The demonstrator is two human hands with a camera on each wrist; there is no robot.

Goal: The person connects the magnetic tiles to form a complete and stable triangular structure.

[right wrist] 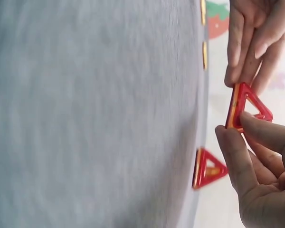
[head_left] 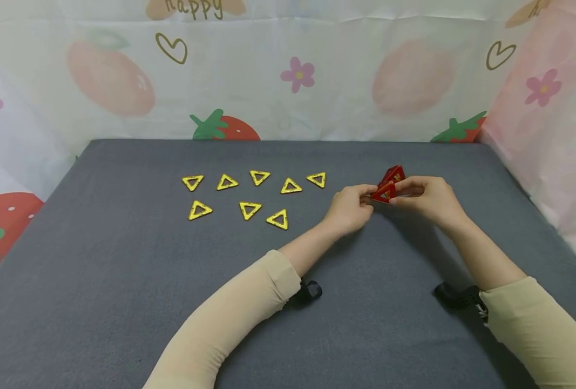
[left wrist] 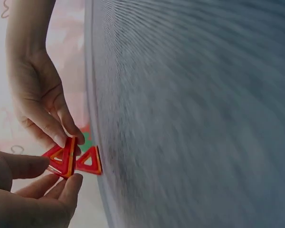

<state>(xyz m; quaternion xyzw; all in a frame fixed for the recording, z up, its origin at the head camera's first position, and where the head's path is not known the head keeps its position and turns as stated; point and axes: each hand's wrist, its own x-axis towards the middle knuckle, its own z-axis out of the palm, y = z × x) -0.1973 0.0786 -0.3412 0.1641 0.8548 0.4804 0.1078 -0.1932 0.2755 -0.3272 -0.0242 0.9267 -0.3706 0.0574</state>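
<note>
Several red triangular magnetic tiles (head_left: 385, 192), joined at their edges into a small pyramid-like piece, are between my two hands at the right of the table. My left hand (head_left: 351, 209) pinches the piece from the left, thumb on one face and fingers beneath, as the left wrist view shows. From the right, my right hand (head_left: 428, 200) pinches it by thumb and fingertips (right wrist: 232, 137). The piece is tilted and held above the table. Just behind it stands a second red pyramid (head_left: 393, 174) of triangular tiles, partly covered by the held piece in the head view.
Several yellow triangle tiles (head_left: 250, 210) lie flat and apart in two loose rows left of my hands. The grey table (head_left: 122, 302) ends at a printed cloth (head_left: 336, 102) at the back. Black straps (head_left: 312, 290) hang under both forearms.
</note>
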